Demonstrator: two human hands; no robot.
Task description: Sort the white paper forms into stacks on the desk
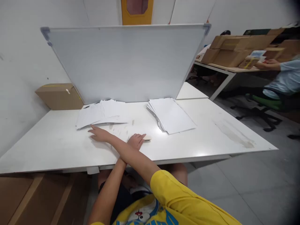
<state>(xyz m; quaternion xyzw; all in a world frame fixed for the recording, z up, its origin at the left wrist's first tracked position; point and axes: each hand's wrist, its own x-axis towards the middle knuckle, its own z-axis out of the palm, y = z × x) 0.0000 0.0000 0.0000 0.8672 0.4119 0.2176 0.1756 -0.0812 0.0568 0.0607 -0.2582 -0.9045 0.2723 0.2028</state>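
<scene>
My forearms cross over the front of the white table, the right one lying above the left. My left hand is closed over a small pale stapler on the tabletop; only the stapler's end shows past the fingers. My right hand reaches to the left with fingers apart and holds nothing. Its fingertips are close to the front edge of a loose, spread pile of white paper. A second, neater stack of white sheets lies to the right, beyond my left hand.
A large whiteboard stands along the back of the table. A cardboard box sits at the back left. At the far right, a seated person works beside a table with cardboard boxes.
</scene>
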